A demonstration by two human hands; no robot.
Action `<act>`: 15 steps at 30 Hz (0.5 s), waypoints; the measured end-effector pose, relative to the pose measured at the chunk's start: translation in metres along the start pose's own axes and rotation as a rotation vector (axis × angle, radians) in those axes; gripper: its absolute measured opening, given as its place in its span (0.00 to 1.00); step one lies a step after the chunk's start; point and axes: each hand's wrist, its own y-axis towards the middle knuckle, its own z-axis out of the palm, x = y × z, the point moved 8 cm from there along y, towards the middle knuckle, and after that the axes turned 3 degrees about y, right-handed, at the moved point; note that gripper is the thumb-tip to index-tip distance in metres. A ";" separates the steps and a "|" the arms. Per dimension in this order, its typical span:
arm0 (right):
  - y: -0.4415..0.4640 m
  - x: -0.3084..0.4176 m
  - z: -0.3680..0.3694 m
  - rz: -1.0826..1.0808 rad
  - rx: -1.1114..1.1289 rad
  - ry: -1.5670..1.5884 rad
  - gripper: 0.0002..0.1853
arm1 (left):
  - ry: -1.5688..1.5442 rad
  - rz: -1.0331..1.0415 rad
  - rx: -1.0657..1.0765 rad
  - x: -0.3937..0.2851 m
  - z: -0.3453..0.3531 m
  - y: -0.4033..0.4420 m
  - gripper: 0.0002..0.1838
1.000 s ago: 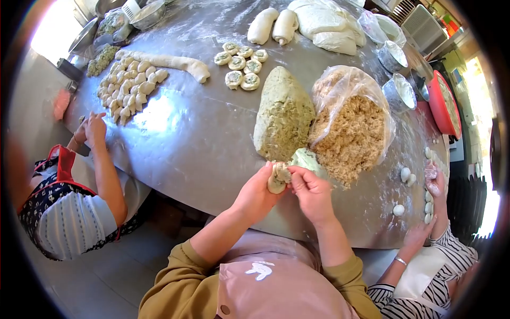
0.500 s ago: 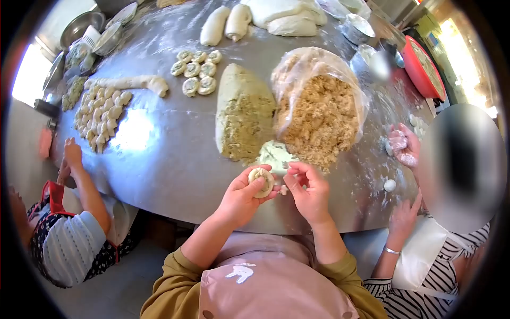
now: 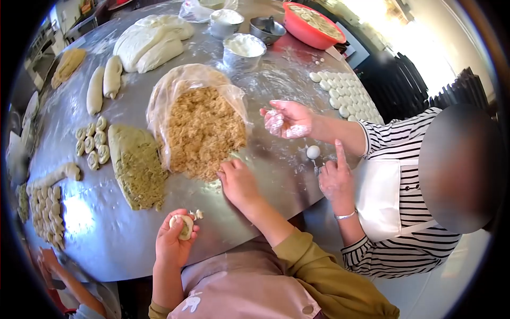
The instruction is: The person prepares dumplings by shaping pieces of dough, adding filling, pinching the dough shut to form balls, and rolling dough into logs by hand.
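Observation:
My left hand (image 3: 174, 239) holds a small round dough piece (image 3: 186, 227) with a greenish middle, its thumb pressed on it. A small bit of dough (image 3: 198, 214) is beside its fingertips. My right hand (image 3: 236, 183) reaches to the lower edge of the brown crumbly filling (image 3: 204, 127), which sits in an open clear plastic bag; its fingers are bent and their tips are partly hidden, so what they hold cannot be made out. Left of the filling lies a large green mound (image 3: 135, 167).
On the metal table (image 3: 122, 244) are filled rolls (image 3: 93, 142), dough pieces (image 3: 48, 212), a big dough mass (image 3: 151, 42), flour bowls (image 3: 244, 50) and a red basin (image 3: 313, 25). A person's floury hands (image 3: 289, 119) are at the right, near a white ball (image 3: 313, 152).
The view has turned to the right. My right hand has left the dough piece and moved to the filling's edge. My left hand still holds the piece.

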 end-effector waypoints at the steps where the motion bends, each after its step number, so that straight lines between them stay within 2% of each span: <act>1: 0.000 0.002 0.000 0.008 -0.001 0.001 0.10 | -0.011 -0.005 0.009 0.001 0.001 -0.001 0.14; 3: 0.004 0.003 -0.002 -0.002 0.005 0.032 0.08 | -0.045 0.014 -0.019 0.000 0.006 -0.003 0.16; 7: 0.010 0.009 -0.038 0.021 -0.152 0.310 0.07 | -0.101 0.042 -0.016 -0.004 0.011 -0.006 0.20; 10: 0.014 0.000 -0.038 0.046 -0.173 0.312 0.08 | -0.069 -0.011 0.001 0.004 0.001 -0.001 0.19; 11: 0.016 -0.004 -0.034 0.026 -0.107 0.232 0.08 | -0.051 -0.029 0.024 0.005 0.004 -0.002 0.19; 15: 0.017 0.026 -0.059 -0.019 -0.244 0.440 0.08 | -0.015 -0.039 0.066 0.007 0.007 -0.001 0.16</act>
